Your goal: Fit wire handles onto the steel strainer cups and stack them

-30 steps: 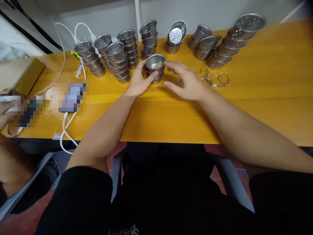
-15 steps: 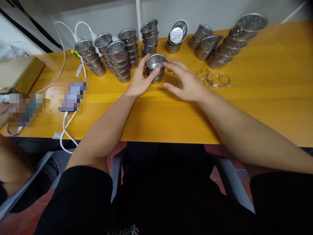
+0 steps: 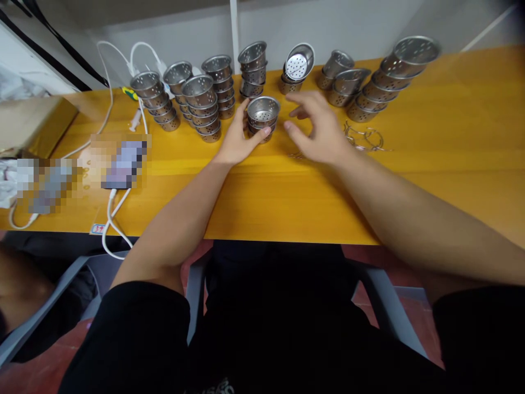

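Observation:
A short stack of perforated metal cups [image 3: 262,116] stands on the yellow table [image 3: 287,186] in front of me. My left hand [image 3: 238,139] wraps round its left side, thumb against the front of the cups. My right hand [image 3: 320,128] hovers just right of the stack with fingers spread and nothing in it. Thin wire rings [image 3: 365,137] lie on the table to the right of that hand.
Several taller stacks of the same cups [image 3: 200,101] line the back of the table, and a leaning row [image 3: 381,79] runs to the far right. White cables [image 3: 112,202] and blurred items lie at the left. A cardboard box [image 3: 33,123] sits at the far left.
My right hand has drawn away from the stack to the right and risen a little. The other person's hand at the far left has left the table edge.

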Motion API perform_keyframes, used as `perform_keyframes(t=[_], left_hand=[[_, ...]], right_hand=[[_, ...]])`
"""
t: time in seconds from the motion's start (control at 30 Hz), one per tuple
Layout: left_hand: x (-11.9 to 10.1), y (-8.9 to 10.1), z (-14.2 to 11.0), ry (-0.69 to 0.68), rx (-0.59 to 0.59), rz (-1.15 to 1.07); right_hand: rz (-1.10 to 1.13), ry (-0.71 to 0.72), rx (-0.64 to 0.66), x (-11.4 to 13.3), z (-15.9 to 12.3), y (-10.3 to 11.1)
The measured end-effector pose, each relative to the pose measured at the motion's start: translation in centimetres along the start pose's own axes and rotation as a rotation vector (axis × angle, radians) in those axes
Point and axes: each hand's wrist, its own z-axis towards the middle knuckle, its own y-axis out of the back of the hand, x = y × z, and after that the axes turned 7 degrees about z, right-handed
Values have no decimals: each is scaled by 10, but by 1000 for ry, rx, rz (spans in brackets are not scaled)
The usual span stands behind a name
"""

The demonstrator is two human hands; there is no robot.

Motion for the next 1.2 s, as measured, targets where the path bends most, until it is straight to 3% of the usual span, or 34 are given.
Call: perform_keyframes(t=[0.13,0.2,0.37,0.53,0.67,0.83,0.97,1.1,1.2], left_hand=[[-7,1,-4,22,16,1],[-20,5,-7,48,16,0],[-62,15,-14,143,9,-3],[-88,22,-21,212,5,-18],[-84,19,-21,203,-5,-32],[-36,2,-8,150,-86,27],[-11,0,-6,40,-63,54],[-24,15,-14,17,-51,68],[-53,25,-12,25,-114,82]], right_hand=[[-156,15,-16,-12,44,18],[-325,-89,39,-12,77,20],[-484,-237,180,0,154,-5],[-588,-320,225,2,188,-32],[-595,-322,160,3,188,-36],[-557,-332,-12,9,175,-27],[-407,-223,-176,-3,162,-1],[-344,-35,-280,-17,131,36],[-219,28,-289,-1,84,55]])
